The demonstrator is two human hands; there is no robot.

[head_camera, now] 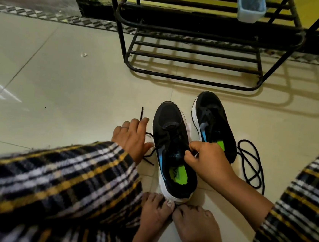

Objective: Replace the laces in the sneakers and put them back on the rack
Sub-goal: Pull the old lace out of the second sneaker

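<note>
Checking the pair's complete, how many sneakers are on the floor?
2: the near sneaker by the hands, the far sneaker just beyond it to the right. None on the rack.

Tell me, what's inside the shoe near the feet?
Inside the near shoe you can see a bright green insole at the heel. Farther in toward the toe is hidden by the tongue, laces and the right hand.
</note>
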